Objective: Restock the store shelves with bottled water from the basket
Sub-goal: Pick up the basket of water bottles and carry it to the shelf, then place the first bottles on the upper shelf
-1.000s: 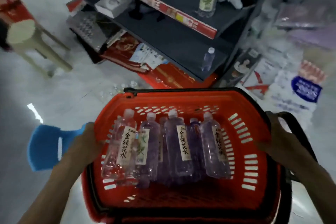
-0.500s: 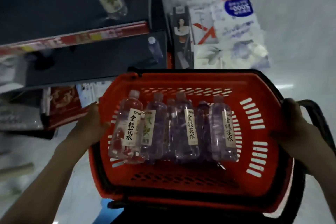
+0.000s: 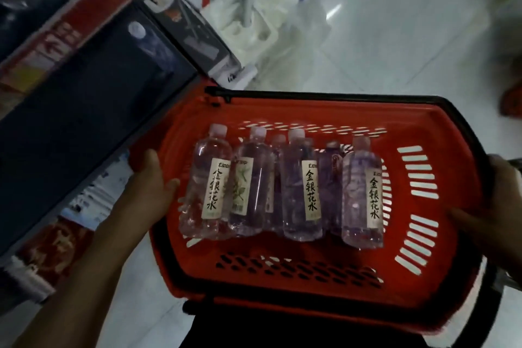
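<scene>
A red plastic basket with a black rim fills the lower middle of the view. Several clear water bottles with white labels lie side by side in it, caps pointing away from me. My left hand grips the basket's left end, thumb over the rim. My right hand grips the right end, partly cut off by the frame edge. At the upper left is the dark shelf, with one small bottle standing on it.
A red price strip edges the shelf above. Packaged goods and white plastic-wrapped packs stand on the pale tiled floor beyond the basket. Printed cartons lie under the shelf at the left.
The view has swung right and tilted, so the shelves slid to the upper left. Both hands kept hold of the basket ends; the bottles shifted slightly inside.
</scene>
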